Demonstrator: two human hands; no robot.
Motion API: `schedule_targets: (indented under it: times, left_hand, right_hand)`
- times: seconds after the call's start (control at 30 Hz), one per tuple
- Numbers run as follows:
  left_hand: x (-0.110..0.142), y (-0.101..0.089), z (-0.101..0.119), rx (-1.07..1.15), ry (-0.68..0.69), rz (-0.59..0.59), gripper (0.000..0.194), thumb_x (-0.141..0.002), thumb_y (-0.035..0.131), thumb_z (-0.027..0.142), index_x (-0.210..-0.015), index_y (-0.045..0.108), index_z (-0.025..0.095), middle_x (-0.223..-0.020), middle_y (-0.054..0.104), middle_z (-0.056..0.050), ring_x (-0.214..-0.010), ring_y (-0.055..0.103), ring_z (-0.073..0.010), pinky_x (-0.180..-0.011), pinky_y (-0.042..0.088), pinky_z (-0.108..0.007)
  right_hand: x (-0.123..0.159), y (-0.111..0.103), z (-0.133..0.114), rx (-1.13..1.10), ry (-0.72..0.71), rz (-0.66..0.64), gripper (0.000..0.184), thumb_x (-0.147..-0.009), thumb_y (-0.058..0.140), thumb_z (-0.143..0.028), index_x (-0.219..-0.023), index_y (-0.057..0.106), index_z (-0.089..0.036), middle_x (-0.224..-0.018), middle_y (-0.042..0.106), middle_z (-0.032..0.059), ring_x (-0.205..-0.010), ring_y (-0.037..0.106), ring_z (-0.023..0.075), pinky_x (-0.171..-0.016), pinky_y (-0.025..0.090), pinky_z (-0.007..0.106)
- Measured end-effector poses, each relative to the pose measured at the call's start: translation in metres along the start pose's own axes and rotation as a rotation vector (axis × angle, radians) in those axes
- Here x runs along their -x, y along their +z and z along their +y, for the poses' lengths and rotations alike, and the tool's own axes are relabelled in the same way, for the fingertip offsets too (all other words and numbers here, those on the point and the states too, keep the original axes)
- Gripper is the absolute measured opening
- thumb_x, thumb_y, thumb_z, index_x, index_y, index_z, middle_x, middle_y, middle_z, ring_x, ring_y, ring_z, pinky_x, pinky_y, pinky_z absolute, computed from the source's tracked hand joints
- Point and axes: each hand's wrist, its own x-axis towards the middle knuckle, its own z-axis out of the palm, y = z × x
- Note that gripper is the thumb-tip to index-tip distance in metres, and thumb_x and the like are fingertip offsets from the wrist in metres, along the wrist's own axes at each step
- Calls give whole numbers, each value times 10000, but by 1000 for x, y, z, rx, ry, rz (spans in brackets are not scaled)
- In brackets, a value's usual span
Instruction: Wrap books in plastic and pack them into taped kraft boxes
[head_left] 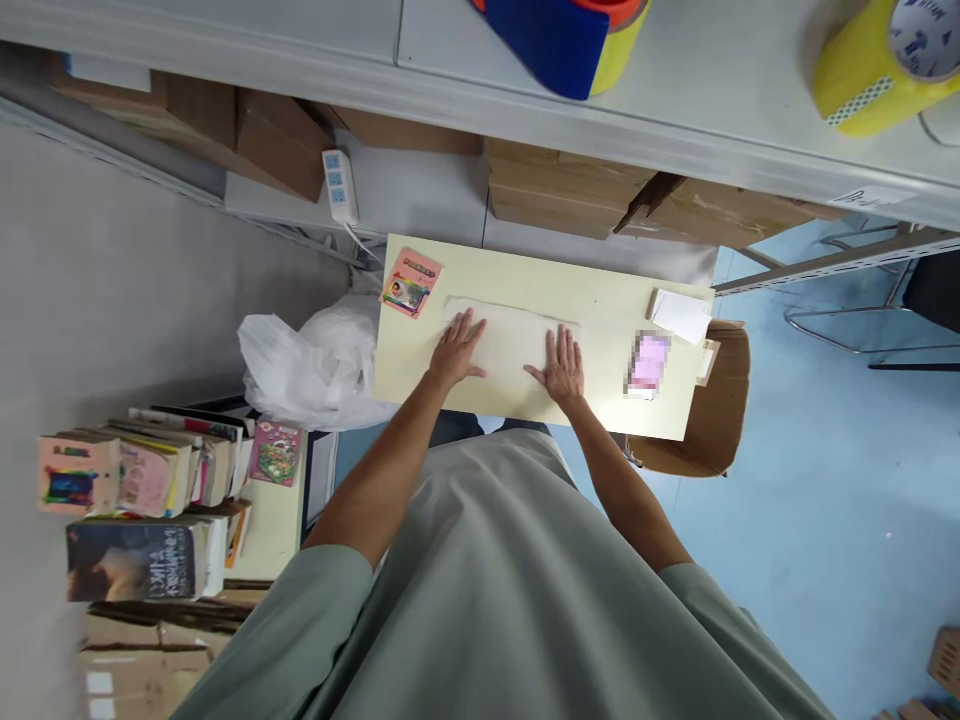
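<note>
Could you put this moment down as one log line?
left hand: open, flat on sheet | right hand: open, flat on sheet | table: book left, papers right

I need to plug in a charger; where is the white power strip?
In the head view, the power strip sits upper left, right of a brown cardboard box.

White sheet (pixel 512 350) matt; tabletop (pixel 615 295) smooth; plastic bag (pixel 319 370) crinkled; cardboard box (pixel 724 410) matt; shirt (pixel 502 570) cloth; tape roll (pixel 859 75) glossy.
</note>
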Motion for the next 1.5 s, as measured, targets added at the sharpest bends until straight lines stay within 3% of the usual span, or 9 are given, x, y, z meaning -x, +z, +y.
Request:
schedule_targets:
  times: [0.17, 0.43, 0.57, 0.7, 0.83, 0.97, 1.13, 1.33, 1.5]
  left_hand:
    - [0, -11, -24, -5, 1, -24, 1432, -696, 1054, 445, -1821, 200, 207, -1880, -39, -213, -1750, -1, -436, -1405, 194, -560]
    - [5, -11, -11, 121, 4, 99, 1337, -669, 1069, 362, -1769, 335, 166, -1871, 70, -272, -1739, 102, -481, -1382, 255, -617]
    - [18, -27, -43, 263, -17, 334, 1021, -869, 920, 384, -1726, 400, 193, -1865, 216, -209, -1735, 223, -394, -1395, 277, -555]
    - [28, -51, -102, 331, -92, 490, 777, -924, 850, 327, -1615, 514, 213, -1699, 513, -205, -1617, 445, -381, -1364, 327, -569]
    - [22, -68, -151, 359, -186, 519, 645, -918, 829, 266, -1511, 583, 200, -1498, 648, -201, -1460, 564, -376, -1297, 408, -547]
    - [12, -75, -171, 330, -238, 450, 501, -956, 787, 307, -1424, 654, 187, -1403, 687, -185, -1402, 580, -362, -1269, 429, -481]
    - [7, -75, -174, 376, -247, 440, 339, -951, 766, 317, -1270, 748, 203, -1273, 757, -160, -1286, 656, -354, -1198, 489, -476]
    - [-3, -85, -185, 659, -382, 389, 263, -927, 770, 406, -1060, 814, 184, -1083, 845, -124, -976, 770, -279, -949, 566, -351]
    - [2, -103, -185, 718, -319, 307, 225, -870, 793, 369, -950, 818, 161, -985, 846, -111, -914, 768, -252, -856, 558, -306]
  right_hand:
    - [7, -12, 25, 108, 18, -47, 1011, -1109, 237, -782, -1800, 200, -45, -1875, 107, 228, -1761, 127, 383, -1413, 129, 594]
    - [8, -20, 21, 191, 146, -96, 1199, -1004, 422, -903, -1820, 91, -90, -1883, -26, 216, -1760, 37, 433, -1377, 143, 673]
    - [5, -23, -27, 163, 183, -32, 1173, -1006, 434, -898, -1828, 97, -133, -1894, -29, 179, -1759, 7, 442, -1374, 128, 692]
    - [-16, -19, -115, 100, 132, -1, 1070, -1052, 430, -834, -1827, 151, -151, -1900, 39, 159, -1762, 8, 428, -1388, 102, 675]
    - [-51, -3, -206, 9, 47, -56, 1032, -1063, 449, -812, -1821, 204, -156, -1895, 101, 144, -1762, 32, 425, -1399, 89, 655]
    - [-82, 15, -266, -73, -45, -114, 990, -1081, 412, -802, -1818, 232, -166, -1882, 173, 123, -1765, 65, 396, -1416, 86, 623]
    - [-93, 32, -292, -93, 13, -240, 988, -1084, 445, -775, -1805, 265, -124, -1861, 235, 160, -1757, 124, 407, -1417, 122, 634]
    - [-93, 35, -289, -105, -1, -221, 984, -1076, 430, -806, -1797, 308, -148, -1864, 235, 141, -1758, 120, 407, -1417, 106, 637]
    - [-95, 30, -285, -153, 19, -263, 944, -1097, 392, -792, -1781, 354, -142, -1873, 209, 121, -1762, 79, 410, -1416, 83, 646]
